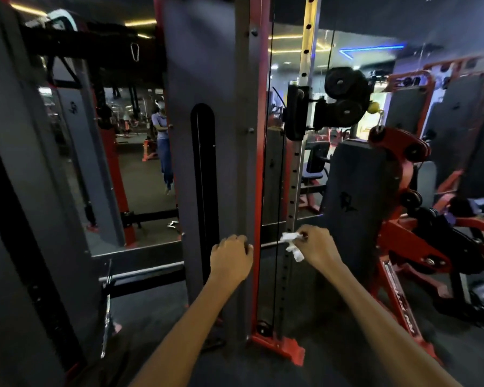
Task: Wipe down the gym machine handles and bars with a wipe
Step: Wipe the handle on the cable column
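Observation:
A crumpled white wipe is pinched in my right hand, pressed against the lower part of a silver upright bar with a row of holes. My left hand curls its fingers round the edge of the grey upright panel of the cable machine, just left of its red frame post. A black pulley carriage sits higher up on the holed bar. A thin black cable runs down between the red post and the bar.
A grey weight-stack cover and a red machine with black pulleys stand to the right. The red foot of the frame rests on the dark floor. Mirrors behind show a person and other gym gear. A chrome bar hangs left.

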Tool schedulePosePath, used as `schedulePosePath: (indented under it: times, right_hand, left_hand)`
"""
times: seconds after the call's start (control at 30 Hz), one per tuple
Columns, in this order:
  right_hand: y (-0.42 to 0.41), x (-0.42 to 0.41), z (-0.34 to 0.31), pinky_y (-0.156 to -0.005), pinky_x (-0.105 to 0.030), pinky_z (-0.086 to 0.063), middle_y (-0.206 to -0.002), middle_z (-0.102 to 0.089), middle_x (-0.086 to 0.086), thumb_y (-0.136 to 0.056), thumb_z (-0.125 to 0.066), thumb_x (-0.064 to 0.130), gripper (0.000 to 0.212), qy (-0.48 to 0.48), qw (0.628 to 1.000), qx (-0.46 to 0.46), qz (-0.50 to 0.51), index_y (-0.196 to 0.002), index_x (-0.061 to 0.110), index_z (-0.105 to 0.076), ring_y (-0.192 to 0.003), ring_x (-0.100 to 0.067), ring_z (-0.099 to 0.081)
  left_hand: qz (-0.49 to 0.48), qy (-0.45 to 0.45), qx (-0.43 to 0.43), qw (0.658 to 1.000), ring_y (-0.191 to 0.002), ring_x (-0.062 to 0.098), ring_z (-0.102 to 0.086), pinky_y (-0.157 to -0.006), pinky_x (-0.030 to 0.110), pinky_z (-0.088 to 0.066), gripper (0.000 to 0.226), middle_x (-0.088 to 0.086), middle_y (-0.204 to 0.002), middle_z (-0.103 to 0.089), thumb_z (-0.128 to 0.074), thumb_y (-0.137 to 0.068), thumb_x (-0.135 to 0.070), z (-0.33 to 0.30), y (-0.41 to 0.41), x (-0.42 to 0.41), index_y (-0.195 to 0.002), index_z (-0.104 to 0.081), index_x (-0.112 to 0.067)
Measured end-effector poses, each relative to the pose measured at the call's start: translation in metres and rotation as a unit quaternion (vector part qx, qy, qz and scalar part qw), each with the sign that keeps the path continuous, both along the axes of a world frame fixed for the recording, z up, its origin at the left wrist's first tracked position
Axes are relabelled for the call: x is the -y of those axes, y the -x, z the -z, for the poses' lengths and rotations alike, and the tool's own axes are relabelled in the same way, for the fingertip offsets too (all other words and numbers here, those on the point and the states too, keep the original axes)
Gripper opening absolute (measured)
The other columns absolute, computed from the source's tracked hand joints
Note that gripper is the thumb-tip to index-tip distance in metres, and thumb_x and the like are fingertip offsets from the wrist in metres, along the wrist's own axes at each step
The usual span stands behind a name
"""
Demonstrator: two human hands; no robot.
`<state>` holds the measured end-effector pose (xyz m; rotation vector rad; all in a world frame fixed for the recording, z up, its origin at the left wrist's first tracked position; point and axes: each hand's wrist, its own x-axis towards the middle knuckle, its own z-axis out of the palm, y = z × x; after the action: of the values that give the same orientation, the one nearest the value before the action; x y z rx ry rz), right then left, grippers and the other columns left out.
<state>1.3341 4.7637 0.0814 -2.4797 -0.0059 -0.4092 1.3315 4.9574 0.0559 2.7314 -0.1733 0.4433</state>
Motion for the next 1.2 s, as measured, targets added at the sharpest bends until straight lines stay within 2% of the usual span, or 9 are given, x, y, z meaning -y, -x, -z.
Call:
schedulePosePath:
  times: [0.3,0.43,0.57,0.7,0.8,0.9,0.97,1.07,1.2]
  right_hand:
    - [-0.18,0.003,-0.025,-0.044,-0.009,-0.036,-0.062,-0.052,0.005,-0.088,-0.059,0.01,0.014,-0.141,0.979,0.114,0.093,-0.076,0.003,-0.054,-0.055,-0.009,-0.048]
    - [-0.259,0.012,-0.043,-0.055,-0.027,-0.035,-0.079,-0.056,-0.017,-0.088,-0.059,0.012,0.021,-0.222,0.939,0.192,0.178,-0.09,-0.009,-0.054,-0.068,-0.018,-0.048]
    - [-0.31,0.023,-0.08,-0.049,-0.011,-0.034,-0.079,-0.051,-0.007,-0.088,-0.056,0.006,0.012,-0.246,0.901,0.26,0.245,-0.095,-0.004,-0.054,-0.069,-0.017,-0.046]
    - [-0.348,0.038,-0.123,-0.05,-0.006,-0.036,-0.076,-0.058,0.003,-0.088,-0.049,-0.003,0.025,-0.219,0.87,0.353,0.265,-0.105,0.008,-0.063,-0.063,-0.006,-0.051]
    - [-0.375,0.049,-0.163,-0.076,-0.012,-0.039,-0.103,-0.062,-0.012,-0.086,-0.052,-0.005,0.03,-0.149,0.842,0.436,0.28,-0.111,0.005,-0.066,-0.094,-0.023,-0.059]
    - [-0.393,0.049,-0.212,-0.093,-0.007,-0.037,-0.119,-0.058,-0.015,-0.082,-0.051,-0.013,0.038,-0.077,0.81,0.522,0.256,-0.115,0.001,-0.064,-0.108,-0.019,-0.054]
    - [-0.404,0.04,-0.231,-0.104,-0.015,-0.036,-0.129,-0.055,-0.009,-0.079,-0.045,-0.018,0.048,-0.001,0.807,0.553,0.208,-0.122,0.0,-0.059,-0.119,-0.016,-0.051]
    - [-0.418,0.022,-0.218,-0.107,-0.025,-0.036,-0.137,-0.043,-0.003,-0.077,-0.04,-0.023,0.059,0.095,0.811,0.557,0.154,-0.131,-0.002,-0.05,-0.126,-0.017,-0.047]
    - [-0.423,0.022,-0.153,-0.107,-0.034,-0.039,-0.142,-0.043,-0.009,-0.081,-0.041,-0.023,0.058,0.124,0.802,0.556,0.18,-0.134,0.002,-0.046,-0.132,-0.016,-0.043]
  left_hand:
    - [0.061,0.038,0.016,0.997,-0.104,0.024,-0.06,-0.092,0.04,-0.047,0.027,0.004,-0.112,-0.062,-0.043,-0.1,-0.029,-0.014,-0.207,0.003,-0.111,-0.062,-0.014]
    - [0.12,0.09,0.043,0.988,-0.122,0.022,-0.052,-0.101,0.036,-0.042,0.036,0.004,-0.134,-0.054,-0.043,-0.102,-0.028,-0.025,-0.297,-0.002,-0.134,-0.051,-0.014]
    - [0.192,0.142,0.095,0.966,-0.131,0.02,-0.044,-0.106,0.032,-0.036,0.044,0.004,-0.146,-0.045,-0.046,-0.101,-0.029,-0.051,-0.379,-0.002,-0.143,-0.042,-0.014]
    - [0.27,0.21,0.163,0.925,-0.133,0.018,-0.042,-0.107,0.021,-0.029,0.046,0.007,-0.147,-0.044,-0.051,-0.099,-0.02,-0.088,-0.46,0.017,-0.142,-0.043,-0.009]
    - [0.321,0.268,0.186,0.889,-0.131,0.014,-0.043,-0.102,0.014,-0.026,0.046,0.005,-0.146,-0.044,-0.051,-0.098,-0.016,-0.114,-0.503,0.046,-0.143,-0.042,-0.008]
    - [0.368,0.262,0.227,0.863,-0.145,0.019,-0.026,-0.114,0.022,-0.016,0.052,0.007,-0.156,-0.03,-0.045,-0.102,-0.023,-0.143,-0.537,0.081,-0.149,-0.032,-0.009]
    - [0.392,0.263,0.264,0.841,-0.146,0.02,-0.023,-0.116,0.021,-0.012,0.051,0.008,-0.157,-0.028,-0.04,-0.103,-0.027,-0.165,-0.556,0.106,-0.149,-0.032,-0.008]
    - [0.419,0.263,0.304,0.814,-0.147,0.019,-0.019,-0.119,0.027,-0.013,0.054,0.008,-0.158,-0.025,-0.033,-0.1,-0.03,-0.191,-0.575,0.137,-0.148,-0.033,-0.005]
    - [0.447,0.267,0.322,0.791,-0.149,0.016,-0.008,-0.12,0.034,-0.012,0.054,0.004,-0.162,-0.013,-0.032,-0.102,-0.026,-0.211,-0.599,0.172,-0.152,-0.025,-0.009]
